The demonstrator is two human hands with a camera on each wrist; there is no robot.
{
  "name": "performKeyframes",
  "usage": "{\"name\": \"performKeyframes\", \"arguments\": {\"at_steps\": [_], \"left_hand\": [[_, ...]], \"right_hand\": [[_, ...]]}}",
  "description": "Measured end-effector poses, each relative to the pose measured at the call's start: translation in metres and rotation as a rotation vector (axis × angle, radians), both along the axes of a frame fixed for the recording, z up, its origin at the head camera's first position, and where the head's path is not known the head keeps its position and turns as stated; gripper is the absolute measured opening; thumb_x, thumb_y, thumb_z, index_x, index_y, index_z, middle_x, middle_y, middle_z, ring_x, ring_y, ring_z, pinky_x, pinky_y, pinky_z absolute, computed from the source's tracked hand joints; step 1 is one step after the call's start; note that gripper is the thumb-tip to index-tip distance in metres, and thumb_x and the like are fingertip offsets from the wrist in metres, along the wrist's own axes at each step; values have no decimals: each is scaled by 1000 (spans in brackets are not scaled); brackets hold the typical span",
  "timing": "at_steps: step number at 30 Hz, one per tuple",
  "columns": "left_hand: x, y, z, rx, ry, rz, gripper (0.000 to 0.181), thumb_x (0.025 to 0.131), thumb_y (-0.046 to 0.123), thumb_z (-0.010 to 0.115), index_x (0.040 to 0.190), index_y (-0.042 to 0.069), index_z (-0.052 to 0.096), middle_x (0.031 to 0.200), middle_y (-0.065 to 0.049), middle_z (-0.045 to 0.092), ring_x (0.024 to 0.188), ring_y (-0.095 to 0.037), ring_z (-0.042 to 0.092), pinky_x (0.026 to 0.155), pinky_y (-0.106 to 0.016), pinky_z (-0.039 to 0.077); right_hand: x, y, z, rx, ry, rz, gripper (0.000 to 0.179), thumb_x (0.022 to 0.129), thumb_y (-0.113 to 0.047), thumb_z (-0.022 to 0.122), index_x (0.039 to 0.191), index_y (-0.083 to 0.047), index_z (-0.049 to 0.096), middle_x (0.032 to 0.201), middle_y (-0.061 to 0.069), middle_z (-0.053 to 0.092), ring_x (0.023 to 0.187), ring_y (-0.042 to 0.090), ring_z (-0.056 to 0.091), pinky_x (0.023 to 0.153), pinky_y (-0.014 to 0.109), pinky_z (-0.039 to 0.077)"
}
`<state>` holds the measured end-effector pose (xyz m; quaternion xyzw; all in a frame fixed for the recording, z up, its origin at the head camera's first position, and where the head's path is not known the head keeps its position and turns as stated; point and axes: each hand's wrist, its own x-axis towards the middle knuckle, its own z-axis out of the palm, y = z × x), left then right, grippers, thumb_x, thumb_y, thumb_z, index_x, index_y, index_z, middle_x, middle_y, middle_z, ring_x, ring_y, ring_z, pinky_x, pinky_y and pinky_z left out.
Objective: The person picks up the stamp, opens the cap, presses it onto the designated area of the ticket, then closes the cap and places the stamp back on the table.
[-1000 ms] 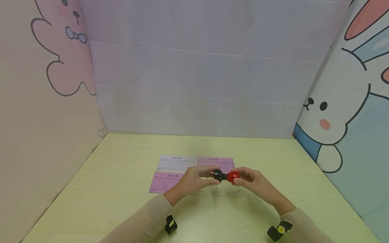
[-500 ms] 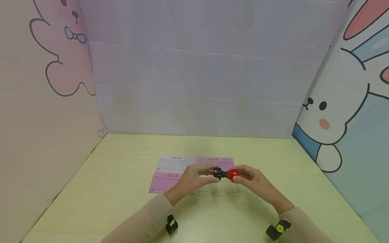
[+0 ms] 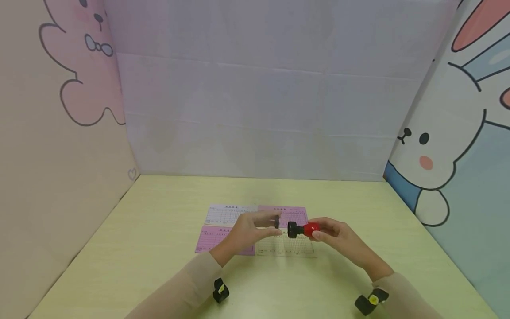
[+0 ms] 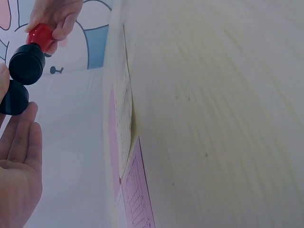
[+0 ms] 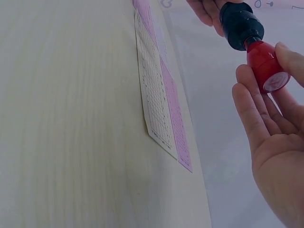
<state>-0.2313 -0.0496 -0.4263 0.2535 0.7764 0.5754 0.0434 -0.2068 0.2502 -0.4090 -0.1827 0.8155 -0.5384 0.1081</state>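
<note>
Right grip pinches red-handled stamp above paper forms; I see its long axis nearly level, black end facing left grip, which pinches black cap, just apart.

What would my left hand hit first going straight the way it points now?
Probably the black end of the red-handled object in your right hand: in the head view, it lies beyond the cap your left hand holds, though depth is unclear.
</note>
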Motion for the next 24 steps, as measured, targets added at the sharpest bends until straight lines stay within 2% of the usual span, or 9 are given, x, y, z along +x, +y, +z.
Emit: {"name": "performKeyframes", "arguments": {"at_steps": [6, 11, 14, 19, 24], "left_hand": [[-1, -2, -1, -5, 6, 10, 50, 85, 39, 80, 133, 31, 66, 131, 9, 65, 109, -12, 67, 89, -37, 57], [-2, -3, 0, -35, 65, 48, 51, 83, 38, 81, 132, 30, 67, 132, 12, 61, 113, -14, 63, 96, -48, 52], [-3, -3, 0, -42, 100, 62, 52, 82, 36, 83, 131, 28, 67, 130, 12, 60, 109, -14, 64, 96, -49, 51], [-4, -3, 0, -23, 85, 61, 54, 81, 34, 84, 131, 21, 67, 128, 12, 61, 101, -12, 67, 90, -39, 55], [-3, -4, -2, -15, 46, 77, 51, 82, 35, 84, 130, 29, 67, 126, 14, 63, 101, -10, 66, 88, -39, 55]], "right_hand": [[-2, 1, 1, 6, -1, -16, 49, 100, -25, 65, 138, 3, 53, 125, 19, 65, 106, 27, 68, 95, 30, 53], [-3, 4, 1, -1, -5, -22, 50, 100, -25, 64, 139, 4, 51, 126, 19, 65, 107, 27, 68, 95, 30, 53], [-3, 6, 0, -8, -8, -21, 50, 100, -25, 64, 139, 4, 51, 126, 20, 64, 107, 27, 68, 95, 29, 53], [-3, 8, 0, -10, -12, -31, 51, 100, -25, 64, 139, 5, 50, 125, 20, 65, 107, 28, 68, 94, 27, 52], [-3, 9, 1, -12, -13, -36, 50, 100, -25, 64, 139, 4, 52, 125, 20, 65, 106, 26, 68, 94, 26, 52]]}}
